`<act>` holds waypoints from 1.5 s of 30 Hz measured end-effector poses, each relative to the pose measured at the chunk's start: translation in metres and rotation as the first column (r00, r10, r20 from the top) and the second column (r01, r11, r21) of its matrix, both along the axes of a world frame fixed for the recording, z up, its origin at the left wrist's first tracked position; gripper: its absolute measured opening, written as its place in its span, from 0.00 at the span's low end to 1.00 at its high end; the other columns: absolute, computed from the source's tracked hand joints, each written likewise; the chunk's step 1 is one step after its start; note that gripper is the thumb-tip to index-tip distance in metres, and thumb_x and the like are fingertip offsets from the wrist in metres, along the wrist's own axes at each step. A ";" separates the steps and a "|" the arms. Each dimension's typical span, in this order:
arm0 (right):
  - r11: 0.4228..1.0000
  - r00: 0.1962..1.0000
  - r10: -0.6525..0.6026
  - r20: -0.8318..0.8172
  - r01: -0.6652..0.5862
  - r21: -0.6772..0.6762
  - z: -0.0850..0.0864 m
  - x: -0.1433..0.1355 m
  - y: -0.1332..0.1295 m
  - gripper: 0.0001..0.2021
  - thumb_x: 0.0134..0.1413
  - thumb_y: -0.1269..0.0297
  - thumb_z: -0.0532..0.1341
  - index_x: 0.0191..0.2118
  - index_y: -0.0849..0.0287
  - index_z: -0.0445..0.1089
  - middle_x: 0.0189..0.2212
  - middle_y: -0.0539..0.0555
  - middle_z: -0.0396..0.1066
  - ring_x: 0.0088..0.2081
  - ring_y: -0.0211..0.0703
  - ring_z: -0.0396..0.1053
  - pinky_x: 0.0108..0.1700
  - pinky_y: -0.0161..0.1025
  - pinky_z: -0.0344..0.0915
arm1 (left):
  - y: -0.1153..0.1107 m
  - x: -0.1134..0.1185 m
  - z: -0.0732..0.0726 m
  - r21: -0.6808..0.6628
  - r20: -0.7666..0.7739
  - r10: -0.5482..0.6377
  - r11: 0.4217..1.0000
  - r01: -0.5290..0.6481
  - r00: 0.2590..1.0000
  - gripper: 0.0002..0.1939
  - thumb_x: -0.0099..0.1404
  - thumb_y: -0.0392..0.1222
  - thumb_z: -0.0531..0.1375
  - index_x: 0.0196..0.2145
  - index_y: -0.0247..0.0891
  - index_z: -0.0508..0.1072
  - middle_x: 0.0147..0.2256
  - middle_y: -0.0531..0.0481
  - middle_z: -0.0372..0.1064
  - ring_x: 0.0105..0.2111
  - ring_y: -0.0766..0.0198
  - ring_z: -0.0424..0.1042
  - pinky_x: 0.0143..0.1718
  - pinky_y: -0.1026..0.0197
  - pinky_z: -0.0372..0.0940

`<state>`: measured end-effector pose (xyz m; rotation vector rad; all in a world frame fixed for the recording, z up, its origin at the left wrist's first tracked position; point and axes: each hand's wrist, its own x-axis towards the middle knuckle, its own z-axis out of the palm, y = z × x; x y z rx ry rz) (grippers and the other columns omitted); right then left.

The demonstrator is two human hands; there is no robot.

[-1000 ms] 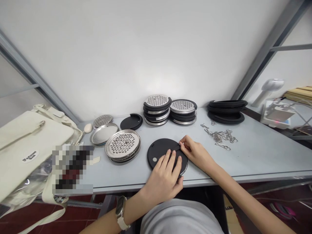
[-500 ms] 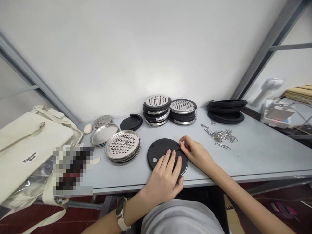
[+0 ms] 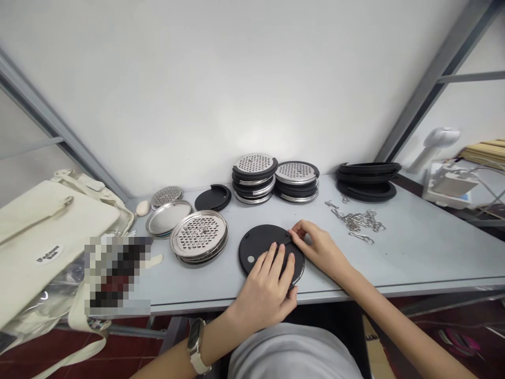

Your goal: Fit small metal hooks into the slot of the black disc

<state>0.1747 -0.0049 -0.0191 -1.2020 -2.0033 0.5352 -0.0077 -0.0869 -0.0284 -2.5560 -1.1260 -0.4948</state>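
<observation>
A round black disc (image 3: 256,245) lies near the front edge of the table, with a small pale round spot at its left side. My left hand (image 3: 270,281) rests on the disc with its fingers spread over the lower right part. At the disc's upper right edge, the thumb and index finger of my right hand (image 3: 311,245) are pinched together; whatever they grip is too small to make out. Several metal clips (image 3: 357,221) lie in a loose pile to the right of my right hand.
Perforated metal discs (image 3: 199,235) and a metal plate (image 3: 169,217) lie at left, near a black holder (image 3: 213,198). Two stacks (image 3: 254,179) (image 3: 296,181) stand behind. Black rings (image 3: 366,181) are at back right. A cream bag (image 3: 51,231) sits far left.
My right hand's fingertips have shifted slightly to the left along the disc's upper right edge. My left hand has stayed in place.
</observation>
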 end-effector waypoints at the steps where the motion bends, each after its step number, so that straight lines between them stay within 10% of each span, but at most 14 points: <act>1: 1.000 1.000 0.000 -0.004 0.000 0.001 0.000 0.000 0.000 0.09 0.61 0.60 0.51 0.33 0.56 0.62 0.27 0.51 0.66 0.31 0.41 0.65 0.36 0.38 0.62 | 0.000 0.000 0.000 0.001 0.002 0.000 1.000 0.000 1.000 0.29 0.66 0.45 0.49 0.61 0.27 0.55 0.61 0.34 0.51 0.62 0.44 0.48 0.57 0.49 0.55; 45: 1.000 0.974 0.004 0.227 -0.011 0.029 -0.002 -0.001 0.005 0.12 0.65 0.63 0.45 0.28 0.55 0.52 0.22 0.50 0.62 0.27 0.43 0.63 0.32 0.37 0.56 | 0.001 0.000 0.001 0.002 -0.007 0.004 1.000 -0.004 1.000 0.29 0.67 0.45 0.48 0.61 0.27 0.54 0.61 0.33 0.51 0.62 0.44 0.48 0.57 0.49 0.55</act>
